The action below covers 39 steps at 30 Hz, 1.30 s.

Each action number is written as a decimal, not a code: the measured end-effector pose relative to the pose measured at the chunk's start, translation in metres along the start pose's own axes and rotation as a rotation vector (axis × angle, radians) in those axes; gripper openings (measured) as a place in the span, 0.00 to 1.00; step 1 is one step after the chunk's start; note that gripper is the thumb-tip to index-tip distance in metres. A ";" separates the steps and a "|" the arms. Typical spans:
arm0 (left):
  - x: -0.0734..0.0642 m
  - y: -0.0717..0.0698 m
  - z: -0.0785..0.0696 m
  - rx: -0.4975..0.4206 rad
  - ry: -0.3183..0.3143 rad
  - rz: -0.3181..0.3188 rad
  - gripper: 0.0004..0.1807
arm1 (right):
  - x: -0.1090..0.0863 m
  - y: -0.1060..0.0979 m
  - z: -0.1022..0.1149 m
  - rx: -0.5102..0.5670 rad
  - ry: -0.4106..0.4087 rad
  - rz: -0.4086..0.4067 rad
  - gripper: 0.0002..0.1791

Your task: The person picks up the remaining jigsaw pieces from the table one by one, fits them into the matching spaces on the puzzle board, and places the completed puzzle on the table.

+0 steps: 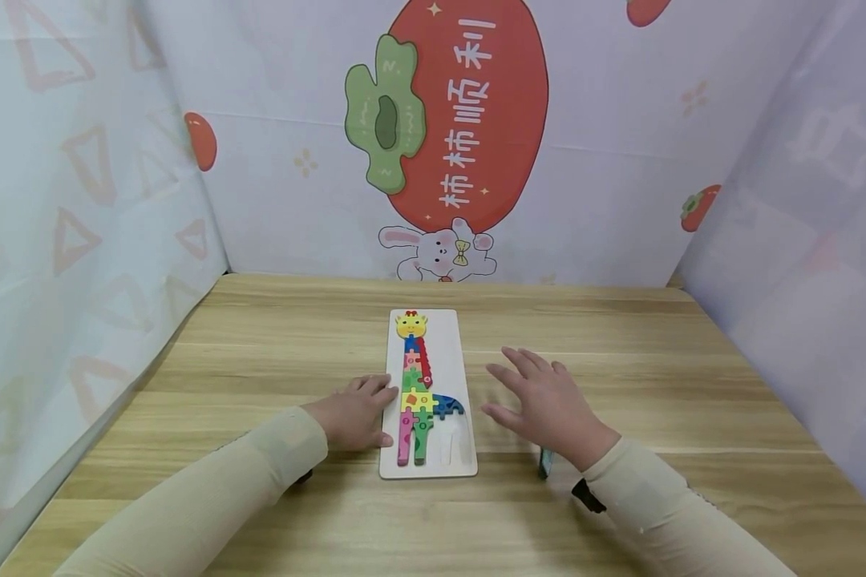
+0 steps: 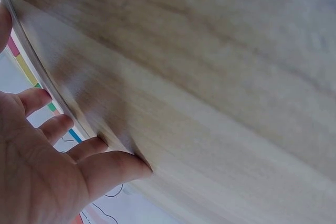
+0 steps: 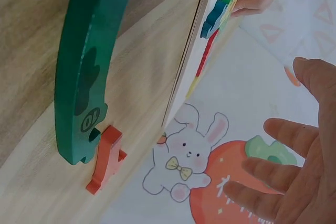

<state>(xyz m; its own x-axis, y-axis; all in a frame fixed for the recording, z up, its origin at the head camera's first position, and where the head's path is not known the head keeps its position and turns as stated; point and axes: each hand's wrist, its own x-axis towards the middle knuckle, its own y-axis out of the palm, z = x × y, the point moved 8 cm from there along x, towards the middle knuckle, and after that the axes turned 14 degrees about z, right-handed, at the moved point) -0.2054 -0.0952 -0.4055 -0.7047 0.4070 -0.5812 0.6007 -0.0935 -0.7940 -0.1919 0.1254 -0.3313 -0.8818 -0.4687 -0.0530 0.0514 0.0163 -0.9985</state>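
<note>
A white giraffe puzzle board [image 1: 443, 344] lies lengthwise on the table. In it sit a yellow head piece [image 1: 411, 324], a red mane piece [image 1: 424, 365], a blue rear piece [image 1: 447, 405], a pink leg [image 1: 404, 439] and a green leg [image 1: 422, 439], among others. My left hand [image 1: 354, 413] rests at the board's left edge, fingers relaxed and some touching the table. To the right of the board my right hand [image 1: 548, 405] hovers with spread fingers, holding nothing. Below it, the right wrist view shows a dark green puzzle piece [image 3: 86, 87] marked 10 and an orange piece [image 3: 106, 158].
The wooden table [image 1: 296, 312] ends at a back curtain [image 1: 281, 200] printed with a large red persimmon and a white rabbit. Light fabric walls stand at the left [image 1: 79, 280] and right [image 1: 801, 264].
</note>
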 end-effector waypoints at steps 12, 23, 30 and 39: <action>0.001 0.002 0.000 -0.003 0.013 0.009 0.44 | -0.004 -0.002 -0.007 -0.012 -0.025 -0.020 0.33; 0.002 0.002 0.003 0.006 0.018 -0.002 0.44 | -0.007 -0.001 -0.014 -0.004 -0.036 -0.026 0.32; 0.004 0.003 0.005 0.015 0.013 -0.009 0.45 | -0.006 0.004 -0.021 0.001 -0.018 0.014 0.34; -0.002 -0.001 -0.001 0.014 0.016 -0.002 0.44 | -0.005 0.006 -0.028 -0.002 -0.039 0.007 0.33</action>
<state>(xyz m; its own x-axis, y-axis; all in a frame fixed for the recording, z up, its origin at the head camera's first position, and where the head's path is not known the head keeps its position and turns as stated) -0.2046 -0.0948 -0.4033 -0.6997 0.4217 -0.5767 0.5941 -0.1051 -0.7975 -0.2002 0.1530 -0.3368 -0.8624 -0.5028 -0.0598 0.0568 0.0213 -0.9982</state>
